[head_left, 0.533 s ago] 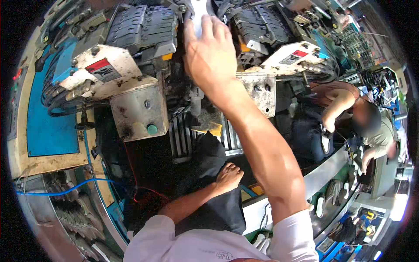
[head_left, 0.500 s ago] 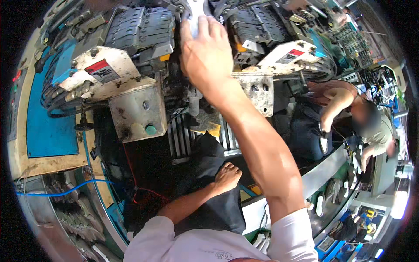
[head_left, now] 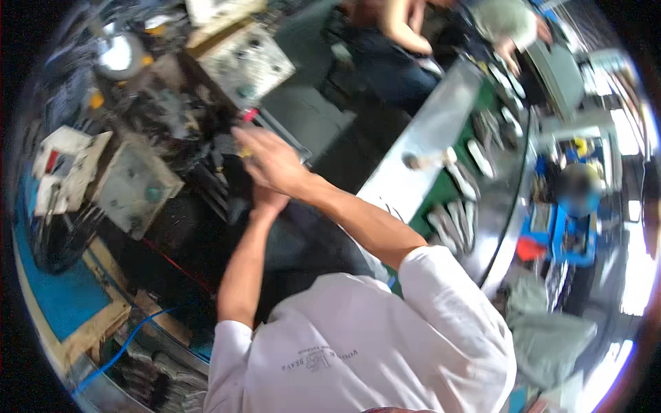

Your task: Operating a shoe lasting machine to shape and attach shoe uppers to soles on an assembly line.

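Observation:
My right hand (head_left: 272, 160) is in front of the machine's lower part, its fingers stretched out toward the upper left and blurred at the tips. Just below and partly behind it is my left hand (head_left: 268, 199), whose fingers are hidden by the right one. The two hands overlap and appear to touch. No object shows clearly in either. The nearest part is a dark, greasy machine (head_left: 169, 103) with a bright round white piece (head_left: 118, 56) near its top. Two stained metal plates (head_left: 132, 187) stand out from it, the nearer one with a green button (head_left: 153, 195).
At my right runs a conveyor with a metal edge (head_left: 413, 162) and a green bed carrying several shoes or shoe parts (head_left: 482, 158). Another person's arm (head_left: 406, 31) is at the top; a person in a pale shirt (head_left: 502, 20) stands beyond. A blue hose (head_left: 117, 351) lies lower left.
My right hand has come away from the white piece atop the machine and down to my left hand. My left hand has risen from my lap. The view has turned to the right.

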`<state>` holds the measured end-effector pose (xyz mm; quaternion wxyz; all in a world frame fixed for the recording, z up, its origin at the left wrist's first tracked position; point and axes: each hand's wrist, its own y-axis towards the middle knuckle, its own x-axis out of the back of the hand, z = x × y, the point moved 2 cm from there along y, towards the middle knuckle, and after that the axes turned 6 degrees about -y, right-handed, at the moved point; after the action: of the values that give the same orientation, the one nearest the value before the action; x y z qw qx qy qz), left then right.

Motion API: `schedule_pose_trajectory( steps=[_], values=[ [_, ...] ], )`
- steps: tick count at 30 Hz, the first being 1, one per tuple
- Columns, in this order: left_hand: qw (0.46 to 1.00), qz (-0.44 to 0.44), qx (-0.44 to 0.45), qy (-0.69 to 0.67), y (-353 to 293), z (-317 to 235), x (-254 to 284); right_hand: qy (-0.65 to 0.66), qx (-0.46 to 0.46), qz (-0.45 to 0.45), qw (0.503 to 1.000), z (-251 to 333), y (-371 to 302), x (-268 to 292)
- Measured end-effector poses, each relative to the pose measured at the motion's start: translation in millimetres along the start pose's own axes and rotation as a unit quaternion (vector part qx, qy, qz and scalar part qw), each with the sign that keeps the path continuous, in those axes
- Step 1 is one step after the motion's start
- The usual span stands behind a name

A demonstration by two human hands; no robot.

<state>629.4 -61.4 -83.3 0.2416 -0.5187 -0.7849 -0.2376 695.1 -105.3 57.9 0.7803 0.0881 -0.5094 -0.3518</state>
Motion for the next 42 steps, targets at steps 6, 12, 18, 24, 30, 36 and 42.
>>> schedule_pose_trajectory(
  steps=[6,12,18,24,30,36,42],
  values=[
    [0.982,0.092,-0.095,0.132,-10,21,-12,-0.240,-0.505,-0.024,0.829,-22,-476,201],
    [0.984,0.116,-0.080,0.106,-7,-2,-25,-0.286,-0.729,0.064,0.618,111,-709,292],
    [0.990,0.103,-0.078,0.052,-16,-10,-22,-0.197,-0.686,0.071,0.697,60,-665,215],
    [0.975,0.128,-0.139,-0.115,-46,-83,-41,-0.028,-0.698,0.027,0.715,-8,-662,230],
    [0.883,0.280,-0.003,-0.377,-89,-147,-72,0.278,-0.673,-0.143,0.670,19,-507,224],
    [0.851,0.186,-0.004,-0.491,-82,-197,-44,0.346,-0.586,-0.015,0.732,29,-336,180],
    [0.851,0.010,0.033,-0.524,-85,-135,61,0.265,-0.412,0.109,0.865,49,-223,128]
  ],
)
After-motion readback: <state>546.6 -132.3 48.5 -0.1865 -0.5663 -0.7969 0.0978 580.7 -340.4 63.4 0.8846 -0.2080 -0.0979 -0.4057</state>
